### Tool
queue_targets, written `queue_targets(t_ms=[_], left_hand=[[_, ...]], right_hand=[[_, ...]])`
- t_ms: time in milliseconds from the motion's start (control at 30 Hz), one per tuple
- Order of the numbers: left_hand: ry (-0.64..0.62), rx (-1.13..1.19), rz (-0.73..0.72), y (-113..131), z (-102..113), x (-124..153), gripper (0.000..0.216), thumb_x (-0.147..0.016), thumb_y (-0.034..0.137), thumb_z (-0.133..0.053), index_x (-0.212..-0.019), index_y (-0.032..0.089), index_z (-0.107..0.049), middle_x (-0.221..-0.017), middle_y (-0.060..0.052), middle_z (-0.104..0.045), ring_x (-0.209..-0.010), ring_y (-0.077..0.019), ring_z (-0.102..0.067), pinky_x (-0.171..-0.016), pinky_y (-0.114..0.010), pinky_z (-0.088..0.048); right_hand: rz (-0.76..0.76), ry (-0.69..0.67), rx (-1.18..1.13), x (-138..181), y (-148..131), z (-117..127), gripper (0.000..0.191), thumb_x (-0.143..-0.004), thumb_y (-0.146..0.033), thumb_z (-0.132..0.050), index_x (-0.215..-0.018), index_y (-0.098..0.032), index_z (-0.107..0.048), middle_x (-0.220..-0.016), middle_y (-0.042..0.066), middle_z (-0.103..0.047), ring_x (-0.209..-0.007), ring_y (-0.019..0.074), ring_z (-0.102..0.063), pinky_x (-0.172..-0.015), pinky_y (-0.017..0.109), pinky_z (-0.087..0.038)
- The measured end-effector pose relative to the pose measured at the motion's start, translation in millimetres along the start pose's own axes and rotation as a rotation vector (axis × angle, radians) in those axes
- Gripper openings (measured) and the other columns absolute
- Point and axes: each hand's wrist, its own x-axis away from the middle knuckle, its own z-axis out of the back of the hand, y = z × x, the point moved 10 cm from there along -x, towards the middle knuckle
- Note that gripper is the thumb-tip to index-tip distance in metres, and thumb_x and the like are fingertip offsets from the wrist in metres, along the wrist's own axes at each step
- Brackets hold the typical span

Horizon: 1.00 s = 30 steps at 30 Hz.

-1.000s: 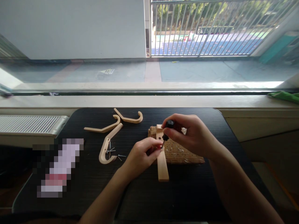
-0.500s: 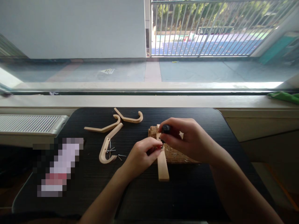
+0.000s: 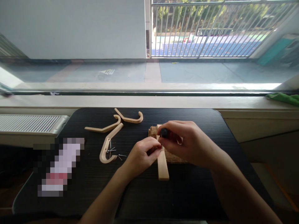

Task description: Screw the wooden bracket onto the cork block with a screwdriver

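My right hand (image 3: 184, 137) is closed around the black handle of a screwdriver (image 3: 163, 133), which points down at a pale wooden strip (image 3: 163, 169). Thumb and fingers of my left hand (image 3: 146, 152) are pinched together at the screwdriver's tip, over the strip; what they pinch is hidden. Beneath the strip lies a brown, rough-textured block (image 3: 178, 158), partly covered by my right hand. To the left, a curved wooden hook (image 3: 104, 152) lies with several loose screws (image 3: 112, 149) beside it.
Two more wooden hooks, one at the back (image 3: 130, 119) and one to its left (image 3: 100, 129), rest on the black table (image 3: 93, 186). A blurred-out flat object (image 3: 62, 165) lies at the left. Behind the table run a window sill (image 3: 130, 101) and a white radiator (image 3: 30, 123).
My right hand has turned slightly about the screwdriver, its fingers curling differently round the handle. My left hand stays in the same pinch, and the strip keeps its place.
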Motion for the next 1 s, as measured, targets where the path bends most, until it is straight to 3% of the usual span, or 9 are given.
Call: queue_targets(t_ms=[267, 400, 533, 733, 833, 1000], left_hand=[[0.014, 0.097, 0.065, 1.6, 15.6, -4.9, 0.017, -0.088, 0.031, -0.065, -0.090, 0.016, -0.071, -0.079, -0.002, -0.063, -0.060, -0.0089, -0.050, -0.055, -0.020, -0.044], [0.024, 0.097, 0.020, 15.4, 21.1, -15.9, 0.021, -0.085, 0.036, -0.068, -0.090, 0.015, -0.072, -0.075, -0.001, -0.063, -0.059, -0.0088, -0.049, -0.053, -0.020, -0.042], [0.053, 0.041, -0.014, 24.7, 21.1, -22.7, 0.019, -0.087, 0.033, -0.066, -0.091, 0.015, -0.072, -0.069, 0.001, -0.060, -0.057, -0.0081, -0.047, -0.051, -0.020, -0.040], [0.061, 0.017, -0.115, 35.3, 18.4, -16.3, 0.015, -0.091, 0.026, -0.061, -0.086, 0.016, -0.071, -0.062, 0.003, -0.053, -0.055, -0.0076, -0.043, -0.051, -0.020, -0.036], [0.069, 0.014, -0.164, 40.4, 19.4, -12.4, 0.014, -0.090, 0.022, -0.060, -0.081, 0.016, -0.068, -0.063, 0.003, -0.053, -0.055, -0.0072, -0.042, -0.051, -0.020, -0.036], [0.065, -0.023, -0.199, 43.2, 21.9, -9.9, 0.025, -0.090, 0.018, -0.057, -0.065, 0.016, -0.057, -0.060, 0.004, -0.048, -0.054, -0.0073, -0.041, -0.051, -0.021, -0.035]], right_hand=[[0.018, -0.010, -0.025, 2.6, -0.7, 5.9, 0.011, -0.088, -0.025, -0.064, -0.093, -0.017, -0.070, -0.088, 0.003, -0.063, -0.063, 0.0089, -0.054, -0.058, 0.022, -0.042], [0.032, 0.001, 0.037, 3.4, -4.3, 8.7, 0.016, -0.089, -0.026, -0.065, -0.102, -0.018, -0.069, -0.081, 0.001, -0.065, -0.064, 0.0108, -0.056, -0.060, 0.023, -0.044], [0.028, 0.059, 0.105, 6.4, -5.8, 15.1, 0.026, -0.088, -0.023, -0.064, -0.114, -0.020, -0.065, -0.082, 0.001, -0.069, -0.063, 0.0116, -0.058, -0.061, 0.024, -0.045], [0.075, 0.043, 0.148, 13.3, -18.1, 18.9, 0.040, -0.089, -0.017, -0.062, -0.128, -0.021, -0.061, -0.097, 0.005, -0.069, -0.070, 0.0130, -0.061, -0.066, 0.026, -0.047], [0.134, 0.059, 0.067, 12.0, -31.4, 25.5, 0.035, -0.089, -0.012, -0.058, -0.123, -0.016, -0.065, -0.102, 0.007, -0.069, -0.075, 0.0133, -0.063, -0.069, 0.026, -0.049], [0.156, -0.043, 0.043, 8.2, -40.1, 20.5, 0.027, -0.093, -0.015, -0.055, -0.116, -0.015, -0.070, -0.111, 0.009, -0.070, -0.093, 0.0180, -0.067, -0.081, 0.027, -0.052]])
